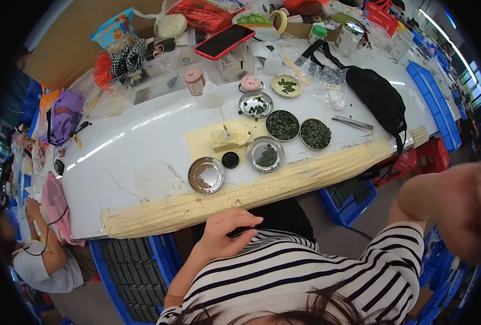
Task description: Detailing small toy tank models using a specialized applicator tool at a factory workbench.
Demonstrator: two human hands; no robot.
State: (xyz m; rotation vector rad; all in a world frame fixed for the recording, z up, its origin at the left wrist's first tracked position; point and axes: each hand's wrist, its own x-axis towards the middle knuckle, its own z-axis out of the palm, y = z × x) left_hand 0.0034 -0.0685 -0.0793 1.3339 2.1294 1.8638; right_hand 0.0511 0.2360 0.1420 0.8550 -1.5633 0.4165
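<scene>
**A:** Head view first: where are the hands, and is either one on the work?

**B:** Neither. The left hand (227, 233) rests against the striped shirt below the bench (132, 162) edge, fingers loosely curled, holding nothing. The right hand (457, 216) is raised at the right rim of the picture, blurred; I cannot tell whether it is spread or closed.

**A:** And the sorting dishes?

**B:** All on the bench, well apart from both hands. Two round dishes (282, 125) are heaped with dark green pieces. A steel dish (265, 155) near the front holds only a thin scatter of green, and another steel dish (206, 175) to its left carries brownish bits. A small black lid (230, 160) sits between those two.

**A:** So how far along?

**B:** My guess is partway: some pieces are separated into dishes, the heaped ones look unsorted, and work seems paused. Tweezers (353, 123) lie untouched at the right.
</scene>
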